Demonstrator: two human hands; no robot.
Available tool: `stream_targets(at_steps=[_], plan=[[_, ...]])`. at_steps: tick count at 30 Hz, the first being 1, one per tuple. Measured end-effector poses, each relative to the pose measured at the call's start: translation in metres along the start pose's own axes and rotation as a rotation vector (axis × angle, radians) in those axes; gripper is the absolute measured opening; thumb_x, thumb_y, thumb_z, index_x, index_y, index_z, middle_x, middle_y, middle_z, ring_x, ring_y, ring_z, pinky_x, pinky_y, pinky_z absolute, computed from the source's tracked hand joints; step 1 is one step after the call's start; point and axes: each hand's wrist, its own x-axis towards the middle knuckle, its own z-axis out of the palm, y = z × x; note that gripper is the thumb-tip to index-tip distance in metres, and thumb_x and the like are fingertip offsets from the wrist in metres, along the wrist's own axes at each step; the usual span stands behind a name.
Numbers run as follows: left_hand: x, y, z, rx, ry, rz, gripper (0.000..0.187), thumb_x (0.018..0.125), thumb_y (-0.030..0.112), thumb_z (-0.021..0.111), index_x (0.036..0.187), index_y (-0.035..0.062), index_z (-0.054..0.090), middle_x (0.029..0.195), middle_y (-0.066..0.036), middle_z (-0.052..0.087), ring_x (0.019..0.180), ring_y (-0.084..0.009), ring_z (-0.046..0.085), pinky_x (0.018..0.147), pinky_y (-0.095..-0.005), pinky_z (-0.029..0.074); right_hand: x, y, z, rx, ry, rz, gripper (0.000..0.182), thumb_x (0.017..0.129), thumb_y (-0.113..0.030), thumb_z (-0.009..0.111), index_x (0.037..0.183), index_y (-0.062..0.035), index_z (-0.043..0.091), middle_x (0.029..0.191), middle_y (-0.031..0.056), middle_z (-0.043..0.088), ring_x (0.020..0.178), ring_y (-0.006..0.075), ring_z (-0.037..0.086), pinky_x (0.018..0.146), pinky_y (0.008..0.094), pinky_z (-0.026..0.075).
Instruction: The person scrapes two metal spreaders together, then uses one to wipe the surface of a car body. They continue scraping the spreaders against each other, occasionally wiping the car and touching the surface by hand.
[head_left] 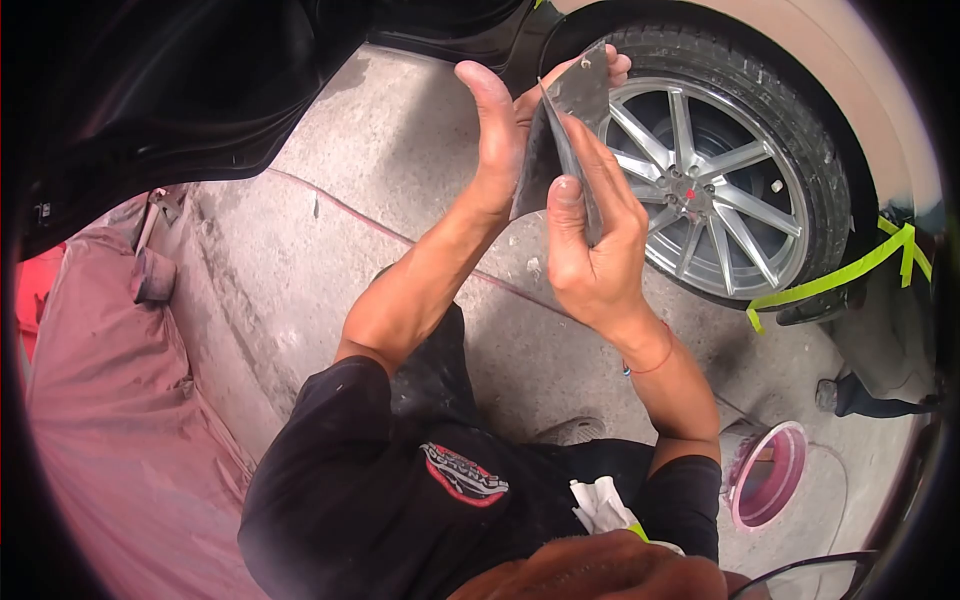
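Note:
A dark grey, creased sheet of sandpaper (582, 85) is bent into a fold between my hands, in front of the wheel. My left hand (497, 130) lies behind it with the thumb stretched up and away. Its fingers extend behind the sheet, and only their tips show past the far edge. My right hand (600, 235) has its fingers straight along the sheet's near side. The sheet's lower edge passes between that thumb and the fingers. Part of the fold is hidden by my right hand.
Close beyond my hands stands a car wheel (690, 190) with silver spokes. Yellow-green tape (840, 275) hangs beside it. A pink-rimmed bucket (770, 475) stands at lower right. An open black car door (200, 90) is at upper left, above draped reddish sheeting (120, 400). A hose (400, 238) crosses the concrete floor.

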Motion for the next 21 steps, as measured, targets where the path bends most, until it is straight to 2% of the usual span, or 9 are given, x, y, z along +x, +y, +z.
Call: stream_targets(at_steps=[6, 9, 12, 14, 15, 16, 17, 19, 21], plan=[[-0.001, -0.002, 0.006, 0.081, -0.024, 0.013, 0.119, 0.075, 0.089, 0.003, 0.145, -0.0024, 0.034, 0.146, -0.013, 0.041, 0.134, -0.0236, 0.039, 0.112, -0.0368, 0.030, 0.002, 0.000, -0.004, 0.118, 0.025, 0.131, 0.041, 0.100, -0.019, 0.050, 0.128, 0.0104, 0.052, 0.128, 0.0255, 0.057, 0.115, 0.0374, 0.059, 0.096, 0.0392, 0.046], [-0.003, -0.005, 0.008, 0.119, 0.037, -0.032, 0.120, 0.075, 0.090, 0.003, 0.145, -0.0015, 0.036, 0.145, -0.015, 0.044, 0.137, -0.0251, 0.038, 0.116, -0.0369, 0.024, 0.000, -0.001, -0.003, 0.168, 0.035, 0.220, 0.042, 0.101, -0.020, 0.048, 0.130, 0.0094, 0.051, 0.131, 0.0238, 0.056, 0.116, 0.0354, 0.058, 0.096, 0.0380, 0.046], [0.000, -0.012, 0.007, 0.064, 0.089, -0.039, 0.120, 0.075, 0.090, 0.006, 0.145, -0.0035, 0.035, 0.147, -0.016, 0.041, 0.138, -0.0259, 0.036, 0.117, -0.0381, 0.023, 0.009, -0.007, -0.010, 0.259, 0.012, 0.389, 0.041, 0.099, -0.018, 0.051, 0.130, 0.0074, 0.052, 0.129, 0.0222, 0.056, 0.114, 0.0343, 0.058, 0.095, 0.0389, 0.046], [0.003, -0.010, 0.001, -0.120, 0.075, -0.084, 0.120, 0.076, 0.091, 0.011, 0.144, -0.0058, 0.034, 0.148, -0.018, 0.039, 0.139, -0.0273, 0.035, 0.117, -0.0393, 0.024, 0.012, -0.003, -0.018, 0.314, -0.014, 0.487, 0.040, 0.097, -0.016, 0.054, 0.130, 0.0063, 0.053, 0.127, 0.0215, 0.057, 0.113, 0.0343, 0.058, 0.095, 0.0401, 0.046], [0.003, -0.007, -0.001, -0.260, 0.035, -0.122, 0.119, 0.077, 0.090, 0.018, 0.145, -0.0074, 0.030, 0.149, -0.021, 0.036, 0.140, -0.0295, 0.033, 0.117, -0.0407, 0.026, 0.013, 0.005, -0.023, 0.022, -0.061, 0.182, 0.042, 0.090, -0.012, 0.059, 0.128, 0.0053, 0.053, 0.125, 0.0207, 0.057, 0.111, 0.0352, 0.058, 0.093, 0.0410, 0.047], [0.004, -0.005, -0.002, -0.253, 0.031, -0.121, 0.119, 0.077, 0.090, 0.018, 0.145, -0.0074, 0.030, 0.149, -0.021, 0.036, 0.140, -0.0295, 0.033, 0.117, -0.0407, 0.026, 0.012, 0.011, -0.026, -0.269, -0.106, -0.125, 0.046, 0.084, -0.008, 0.064, 0.127, 0.0043, 0.054, 0.123, 0.0199, 0.058, 0.109, 0.0362, 0.058, 0.091, 0.0419, 0.047], [0.005, -0.003, -0.004, -0.362, 0.010, -0.199, 0.119, 0.077, 0.089, 0.022, 0.146, -0.0075, 0.028, 0.150, -0.022, 0.035, 0.141, -0.0306, 0.032, 0.117, -0.0412, 0.026, 0.008, 0.015, -0.025, -0.298, -0.137, -0.182, 0.060, 0.067, -0.003, 0.067, 0.125, 0.0025, 0.056, 0.124, 0.0172, 0.057, 0.112, 0.0358, 0.056, 0.091, 0.0417, 0.047], [0.007, -0.001, -0.009, -0.529, -0.024, -0.290, 0.119, 0.077, 0.088, 0.030, 0.147, -0.0084, 0.023, 0.152, -0.025, 0.029, 0.142, -0.0333, 0.029, 0.118, -0.0418, 0.025, 0.003, 0.015, -0.029, -0.363, -0.217, -0.222, 0.063, 0.064, -0.003, 0.066, 0.126, 0.0016, 0.056, 0.125, 0.0161, 0.057, 0.114, 0.0339, 0.055, 0.092, 0.0413, 0.046], [0.008, 0.004, -0.011, -0.527, -0.015, -0.276, 0.120, 0.077, 0.088, 0.029, 0.147, -0.0090, 0.023, 0.152, -0.026, 0.029, 0.143, -0.0337, 0.028, 0.118, -0.0417, 0.025, -0.004, 0.015, -0.030, -0.450, -0.306, -0.264, 0.067, 0.060, -0.002, 0.065, 0.126, -0.0003, 0.057, 0.129, 0.0138, 0.055, 0.120, 0.0296, 0.052, 0.095, 0.0413, 0.043]])
